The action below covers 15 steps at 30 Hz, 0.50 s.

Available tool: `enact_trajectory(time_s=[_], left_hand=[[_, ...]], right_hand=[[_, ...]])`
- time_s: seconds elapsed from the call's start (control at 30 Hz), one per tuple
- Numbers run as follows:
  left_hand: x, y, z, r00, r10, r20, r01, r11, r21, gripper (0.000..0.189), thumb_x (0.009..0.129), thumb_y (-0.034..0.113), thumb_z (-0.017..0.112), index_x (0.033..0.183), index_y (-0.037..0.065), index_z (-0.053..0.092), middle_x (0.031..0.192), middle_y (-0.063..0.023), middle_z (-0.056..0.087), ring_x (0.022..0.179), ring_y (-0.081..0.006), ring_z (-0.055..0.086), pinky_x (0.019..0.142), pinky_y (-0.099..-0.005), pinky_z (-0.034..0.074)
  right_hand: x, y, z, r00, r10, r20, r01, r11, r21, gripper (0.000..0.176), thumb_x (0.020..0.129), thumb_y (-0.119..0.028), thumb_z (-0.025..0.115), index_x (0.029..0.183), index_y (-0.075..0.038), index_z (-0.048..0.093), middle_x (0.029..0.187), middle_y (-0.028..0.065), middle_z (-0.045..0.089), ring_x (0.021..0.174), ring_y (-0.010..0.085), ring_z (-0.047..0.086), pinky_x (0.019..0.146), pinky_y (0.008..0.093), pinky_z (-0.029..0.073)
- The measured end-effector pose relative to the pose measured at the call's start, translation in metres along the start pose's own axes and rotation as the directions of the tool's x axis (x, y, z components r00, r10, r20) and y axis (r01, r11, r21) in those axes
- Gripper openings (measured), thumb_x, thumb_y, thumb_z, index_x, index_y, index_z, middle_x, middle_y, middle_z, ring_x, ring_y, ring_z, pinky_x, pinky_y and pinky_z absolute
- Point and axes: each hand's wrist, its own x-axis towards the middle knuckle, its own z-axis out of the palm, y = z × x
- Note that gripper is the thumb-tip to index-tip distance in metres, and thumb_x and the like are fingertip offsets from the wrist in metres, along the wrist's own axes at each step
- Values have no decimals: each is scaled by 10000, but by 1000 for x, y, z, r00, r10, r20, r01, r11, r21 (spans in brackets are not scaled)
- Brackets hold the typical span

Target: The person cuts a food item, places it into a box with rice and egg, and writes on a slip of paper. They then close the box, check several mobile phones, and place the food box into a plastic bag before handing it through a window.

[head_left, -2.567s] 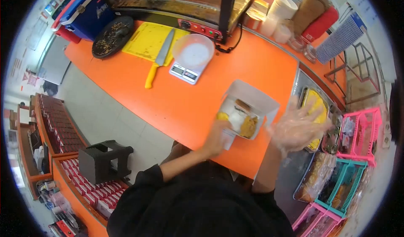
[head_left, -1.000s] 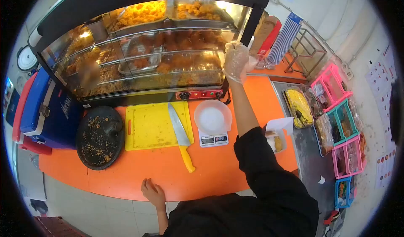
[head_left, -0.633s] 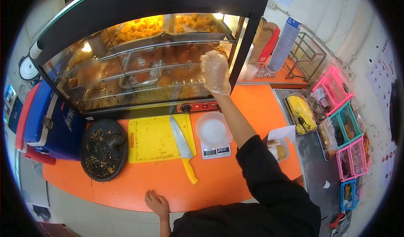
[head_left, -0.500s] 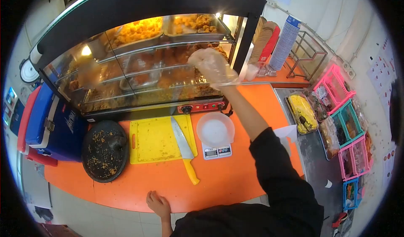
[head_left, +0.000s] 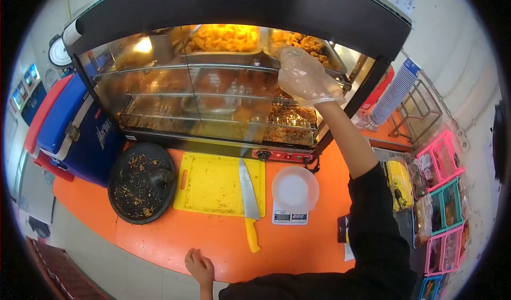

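Note:
My right hand (head_left: 307, 78), in a clear plastic glove, reaches up to the opening at the right side of the heated display cabinet (head_left: 234, 12). It overlaps the front of the upper-right tray of fried food (head_left: 301, 42); I cannot tell how its fingers are closed or whether they hold anything. Below it, browned food (head_left: 290, 120) lies on the lower rack. My bare left hand (head_left: 200, 266) rests at the front edge of the orange table (head_left: 213, 241), holding nothing, fingers loosely bent and slightly apart.
On the table are a stone mortar (head_left: 133, 193) with a pestle, a yellow cutting board (head_left: 205, 188), a yellow-handled knife (head_left: 249, 199) and a plastic bowl (head_left: 295, 188) on a kitchen scale (head_left: 290, 217). A blue cooler (head_left: 80, 135) stands left; stacked cups (head_left: 394, 92) and coloured baskets (head_left: 444, 207) are right.
The view has shifted, so the cabinet sits further right in it. My right hand has risen from the middle shelf toward the upper-right tray. My left hand stays at the table edge.

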Motion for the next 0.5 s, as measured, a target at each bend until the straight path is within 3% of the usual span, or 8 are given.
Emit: enact_trajectory(time_s=[0.37, 0.5], left_hand=[[4, -1, 3, 1000, 12, -10, -12, 1000, 26, 322, 741, 68, 518, 1059, 20, 529, 1144, -195, 492, 1064, -371, 449, 882, -476, 356], [1, -7, 5, 1000, -5, -15, 5, 1000, 12, 315, 731, 82, 531, 1042, 32, 543, 1138, -184, 498, 1054, -363, 455, 879, -470, 359]], right_hand=[[127, 21, 50, 969, -199, 145, 211, 975, -69, 253, 761, -129, 517, 976, -3, 565, 1010, 203, 583, 899, 340, 580, 817, 419, 472], [179, 17, 76, 950, -171, 262, 203, 974, -101, 266, 764, -113, 514, 1000, 4, 552, 1036, 209, 569, 928, 341, 563, 837, 420, 463]])
